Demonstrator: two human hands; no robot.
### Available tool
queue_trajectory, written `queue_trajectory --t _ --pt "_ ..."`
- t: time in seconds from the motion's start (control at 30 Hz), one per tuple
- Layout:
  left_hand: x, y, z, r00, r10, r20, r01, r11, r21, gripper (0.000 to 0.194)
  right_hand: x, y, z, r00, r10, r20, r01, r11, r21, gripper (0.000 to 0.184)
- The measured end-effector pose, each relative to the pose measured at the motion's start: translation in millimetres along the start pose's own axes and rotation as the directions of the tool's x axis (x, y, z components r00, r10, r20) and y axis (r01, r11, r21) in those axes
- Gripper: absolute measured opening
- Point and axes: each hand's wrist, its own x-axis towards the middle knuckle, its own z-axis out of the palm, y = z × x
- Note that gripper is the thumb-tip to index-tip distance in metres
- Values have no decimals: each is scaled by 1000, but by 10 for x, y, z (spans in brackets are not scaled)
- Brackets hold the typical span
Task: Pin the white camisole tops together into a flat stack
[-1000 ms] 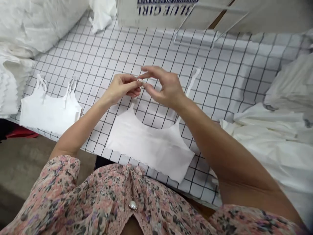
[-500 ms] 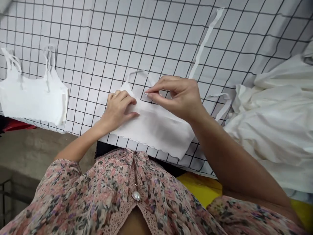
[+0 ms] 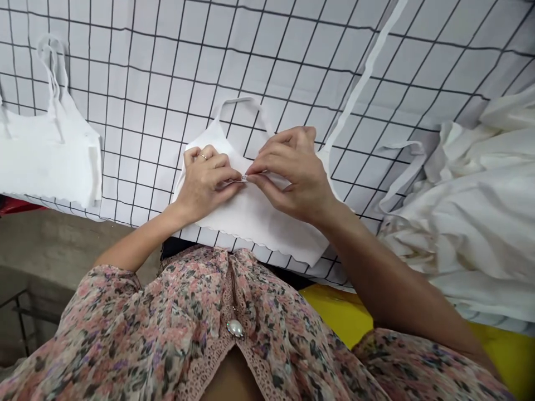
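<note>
A white bralette (image 3: 267,223) with thin straps lies flat in front of me on a grid-patterned cloth. My left hand (image 3: 209,178), with a ring on one finger, rests on its left part, thumb and forefinger pinched at the upper edge. My right hand (image 3: 288,172) meets it there, its thumb and fingertips closed on a small white piece (image 3: 244,178) with faint dark marks, too small to name. One strap (image 3: 242,100) loops above the hands. The other strap (image 3: 359,83) stretches away toward the top right.
On the left lie stacked white bralettes (image 3: 50,156) with looped straps. A heap of white garments (image 3: 480,211) fills the right side, a loose strap (image 3: 401,178) sticking out. The grid-patterned cloth (image 3: 137,100) covers the table. Something yellow (image 3: 338,312) shows below its front edge.
My right hand has come down and left with the small white piece to the bralette's upper edge. My left thumb and forefinger have closed there. The view has shifted to the right.
</note>
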Motion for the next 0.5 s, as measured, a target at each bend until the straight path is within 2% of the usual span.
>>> queue_trajectory --t 0.27,0.5 --pt "9 8 8 1000 -5 10 5 1000 -5 22 8 7 -12 999 -3 53 5 999 -47 21" --pt "0 -17 14 1000 19 5 -19 1000 -23 26 48 3 -44 993 -54 105 67 991 -118 26"
